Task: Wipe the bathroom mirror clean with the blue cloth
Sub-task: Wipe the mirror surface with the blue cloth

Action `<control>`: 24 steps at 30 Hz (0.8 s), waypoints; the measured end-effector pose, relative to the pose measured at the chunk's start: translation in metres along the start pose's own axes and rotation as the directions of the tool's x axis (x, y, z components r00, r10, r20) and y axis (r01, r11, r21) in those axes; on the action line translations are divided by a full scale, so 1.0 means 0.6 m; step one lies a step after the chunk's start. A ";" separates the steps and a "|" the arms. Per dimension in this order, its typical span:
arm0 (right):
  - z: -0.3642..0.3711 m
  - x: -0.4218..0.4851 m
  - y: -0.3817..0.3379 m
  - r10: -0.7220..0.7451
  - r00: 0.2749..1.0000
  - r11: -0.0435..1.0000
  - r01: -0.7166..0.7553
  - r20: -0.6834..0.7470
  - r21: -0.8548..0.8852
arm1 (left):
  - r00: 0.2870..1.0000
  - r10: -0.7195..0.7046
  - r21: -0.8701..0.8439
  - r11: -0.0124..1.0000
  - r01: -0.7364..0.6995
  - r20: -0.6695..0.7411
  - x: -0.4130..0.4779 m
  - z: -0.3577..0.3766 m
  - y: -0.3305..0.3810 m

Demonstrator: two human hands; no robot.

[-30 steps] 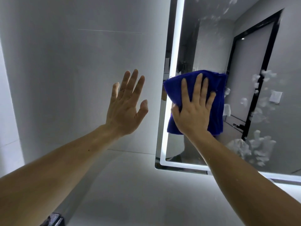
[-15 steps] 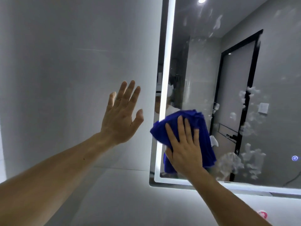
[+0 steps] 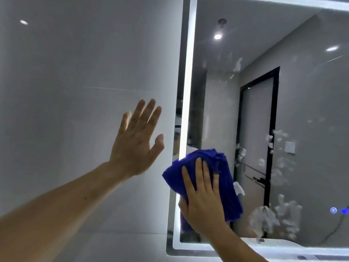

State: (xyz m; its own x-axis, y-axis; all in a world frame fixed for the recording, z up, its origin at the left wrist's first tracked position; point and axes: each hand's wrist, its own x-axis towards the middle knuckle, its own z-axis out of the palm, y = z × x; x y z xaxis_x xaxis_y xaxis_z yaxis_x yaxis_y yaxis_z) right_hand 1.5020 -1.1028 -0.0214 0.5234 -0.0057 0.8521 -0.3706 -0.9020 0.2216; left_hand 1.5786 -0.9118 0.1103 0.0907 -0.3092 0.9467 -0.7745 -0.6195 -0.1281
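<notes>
While the right hand [image 3: 204, 203] presses flat on the bunched blue cloth [image 3: 226, 186] in the 7 o'clock corner of the lit glass mirror [image 3: 302, 110], the left hand [image 3: 134, 148] spreads open by the grey wall [image 3: 75, 91]. The cloth runs from 11 to 5 o'clock.

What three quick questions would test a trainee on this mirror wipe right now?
1. Multiple choice: the right hand presses the blue cloth against which part of the mirror? A) near its lower left corner B) its top right corner C) its top centre
2. True or false: the left hand holds a spray bottle.
3. Fill in: the white foam patches on the glass lie to the ____ of the cloth.

Key: 1 A. 2 False; it is open, fingers straight, over the wall beside the mirror. 3 right.
</notes>
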 end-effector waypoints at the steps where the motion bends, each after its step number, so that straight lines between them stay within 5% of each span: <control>1: 0.009 -0.026 -0.002 -0.027 0.998 1.000 0.028 0.050 -0.014 | 1.000 0.004 0.000 1.000 -0.004 0.006 0.001 0.001 -0.001; 7: -0.008 -0.022 0.020 -0.104 0.992 0.994 0.106 0.072 -0.029 | 1.000 0.009 -0.016 1.000 -0.009 0.012 0.024 0.000 -0.002; 18: -0.131 0.297 0.060 0.255 0.956 0.967 -0.254 -0.143 0.029 | 0.998 0.057 0.015 0.998 -0.056 -0.038 0.077 -0.026 -0.006; 24: -0.090 0.185 0.024 0.091 0.992 0.994 -0.086 -0.083 0.063 | 0.998 0.038 0.032 0.999 -0.036 -0.053 0.092 -0.025 0.003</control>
State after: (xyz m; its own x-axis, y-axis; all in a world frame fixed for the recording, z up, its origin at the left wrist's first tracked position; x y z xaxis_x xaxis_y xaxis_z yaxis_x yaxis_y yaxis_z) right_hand 1.5134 -1.0932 0.1017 0.4223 -0.0519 0.9049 -0.3649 -0.9236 0.1173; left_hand 1.5726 -0.9191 0.1670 0.0281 -0.2938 0.9555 -0.7570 -0.6305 -0.1716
